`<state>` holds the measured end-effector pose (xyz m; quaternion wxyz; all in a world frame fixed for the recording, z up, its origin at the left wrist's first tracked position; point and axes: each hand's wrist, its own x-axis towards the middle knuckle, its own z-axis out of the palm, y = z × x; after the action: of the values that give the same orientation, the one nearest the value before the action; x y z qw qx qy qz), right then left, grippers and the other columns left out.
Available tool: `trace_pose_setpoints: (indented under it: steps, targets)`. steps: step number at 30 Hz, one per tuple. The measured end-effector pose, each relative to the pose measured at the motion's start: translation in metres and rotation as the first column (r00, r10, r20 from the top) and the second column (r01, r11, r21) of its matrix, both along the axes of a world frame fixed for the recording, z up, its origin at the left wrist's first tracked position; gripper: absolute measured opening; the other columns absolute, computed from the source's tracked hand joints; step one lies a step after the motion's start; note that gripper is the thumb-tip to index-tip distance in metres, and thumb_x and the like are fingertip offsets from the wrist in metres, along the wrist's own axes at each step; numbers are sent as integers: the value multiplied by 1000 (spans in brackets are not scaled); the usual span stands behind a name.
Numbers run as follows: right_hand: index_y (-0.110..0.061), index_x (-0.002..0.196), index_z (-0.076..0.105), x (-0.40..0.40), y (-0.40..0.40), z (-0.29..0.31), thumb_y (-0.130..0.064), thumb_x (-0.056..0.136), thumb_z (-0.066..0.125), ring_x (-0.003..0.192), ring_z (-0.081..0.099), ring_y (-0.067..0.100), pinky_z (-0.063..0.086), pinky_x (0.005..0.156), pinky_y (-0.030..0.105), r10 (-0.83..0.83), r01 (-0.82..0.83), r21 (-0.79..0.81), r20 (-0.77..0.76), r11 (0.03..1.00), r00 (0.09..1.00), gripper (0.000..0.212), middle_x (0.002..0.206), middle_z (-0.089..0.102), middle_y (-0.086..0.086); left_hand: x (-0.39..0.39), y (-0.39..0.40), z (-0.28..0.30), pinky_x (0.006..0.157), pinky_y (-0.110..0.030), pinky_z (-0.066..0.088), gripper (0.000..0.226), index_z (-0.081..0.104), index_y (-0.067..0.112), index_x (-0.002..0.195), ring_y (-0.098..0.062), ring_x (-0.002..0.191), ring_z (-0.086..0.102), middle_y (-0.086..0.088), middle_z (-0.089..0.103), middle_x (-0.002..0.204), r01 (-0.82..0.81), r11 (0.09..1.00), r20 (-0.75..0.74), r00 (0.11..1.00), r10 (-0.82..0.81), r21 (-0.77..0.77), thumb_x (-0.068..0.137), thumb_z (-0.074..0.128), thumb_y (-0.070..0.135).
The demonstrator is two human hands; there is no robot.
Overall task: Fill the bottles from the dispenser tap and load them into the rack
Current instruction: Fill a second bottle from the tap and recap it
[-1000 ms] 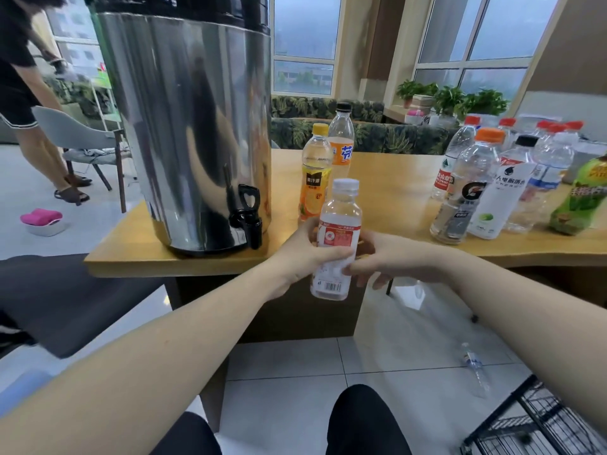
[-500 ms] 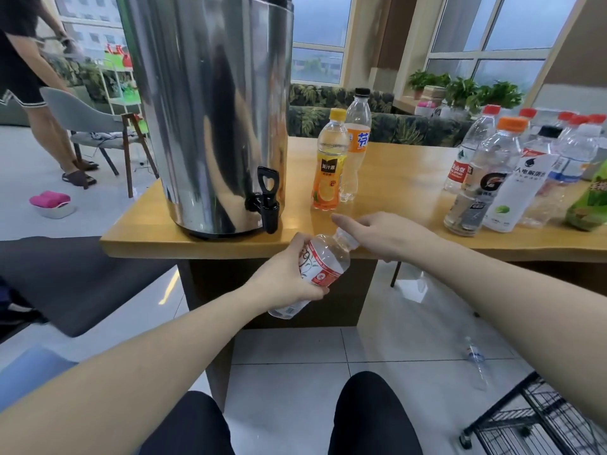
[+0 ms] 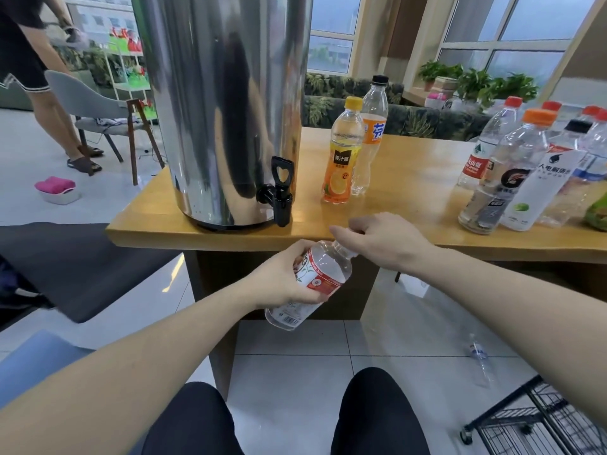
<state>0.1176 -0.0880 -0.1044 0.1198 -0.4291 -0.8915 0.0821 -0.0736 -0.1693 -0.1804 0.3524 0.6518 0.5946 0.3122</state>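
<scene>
Head camera: a seated person's left hand [image 3: 285, 280] wraps curled fingers round a clear, red-labelled plastic bottle [image 3: 313, 281] tilted below the wooden table [image 3: 410, 205] edge, while the right hand [image 3: 382, 241] curls its fingers over the bottle's neck, hiding the cap. The steel dispenser [image 3: 223, 103], its top cut off by the frame, shows a black tap [image 3: 277, 192] just above and left of the bottle; whether the bottle holds water is hard to tell. A black wire rack [image 3: 538, 425] is partly visible bottom right, and capped bottles crowd the table's right side.
</scene>
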Motion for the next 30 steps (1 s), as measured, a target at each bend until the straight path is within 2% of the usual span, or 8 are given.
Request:
trace_pose_setpoints:
  steps: [5, 7, 12, 16, 18, 22, 25, 30]
  targets:
    - [-27, 78, 37, 7, 1, 0, -67, 93, 25, 62, 49, 16, 33, 54, 29, 189, -190, -5, 108, 982, 976, 44, 67, 52, -3, -13, 1, -2, 93, -30, 55, 76, 41, 40, 133, -7, 106, 67, 10, 65, 117, 114, 985, 116, 988, -99, -133, 75, 87, 27]
    - [-28, 87, 36, 7, 2, -2, -68, 92, 26, 64, 50, 13, 35, 55, 28, 214, -214, -11, 120, 977, 970, 42, 73, 53, -5, -15, 1, -3, 92, -29, 55, 73, 41, 41, 131, -7, 107, 66, 10, 65, 117, 112, 984, 130, 987, -94, -138, 76, 87, 26]
    - [-26, 108, 36, 8, 6, -3, -69, 90, 30, 74, 53, 10, 40, 63, 25, 229, -224, -191, 3, 956, 973, 47, 87, 57, -4, -18, 4, -6, 89, -25, 55, 77, 38, 41, 131, -7, 107, 63, 13, 59, 120, 42, 998, 75, 996, -38, -46, 75, 88, 28]
    - [-35, 117, 31, 12, 11, -6, -65, 93, 32, 103, 59, 15, 46, 89, 34, 249, -260, -263, -75, 929, 966, 39, 118, 60, -6, -18, 2, -9, 78, -12, 50, 79, 34, 43, 131, -5, 106, 61, 17, 55, 119, -8, 1000, 20, 1000, 8, -5, 74, 88, 29]
    - [-37, 120, 31, 14, 13, -6, -62, 97, 35, 105, 59, 15, 46, 91, 35, 243, -271, -303, -126, 914, 962, 34, 120, 60, -6, -22, 1, -11, 74, -7, 47, 80, 34, 42, 131, -2, 105, 59, 20, 53, 118, -42, 999, 6, 999, 42, 14, 73, 89, 30]
    - [-41, 122, 31, 14, 11, -2, -64, 90, 38, 93, 55, 17, 46, 81, 31, 251, -286, -297, -152, 911, 956, 41, 108, 57, -3, -28, -4, -19, 75, -10, 47, 82, 35, 40, 133, -2, 105, 59, 19, 54, 119, -105, 994, 35, 994, 105, -8, 72, 89, 31]
    - [-38, 128, 32, 10, 8, 2, -69, 92, 37, 91, 54, 9, 43, 77, 27, 236, -266, -264, -143, 927, 961, 48, 104, 54, -9, -33, -10, -25, 77, -12, 45, 85, 32, 41, 136, -2, 105, 58, 21, 53, 119, -152, 988, 57, 986, 154, -35, 73, 89, 30]
    - [-27, 125, 38, -9, 3, 14, -67, 93, 27, 100, 59, 14, 50, 84, 33, 202, -216, -67, -177, 974, 963, 52, 115, 60, -4, -39, -15, -26, 83, -18, 46, 80, 30, 41, 131, -1, 101, 59, 19, 56, 117, -214, 975, 105, 970, 220, -65, 77, 86, 26]
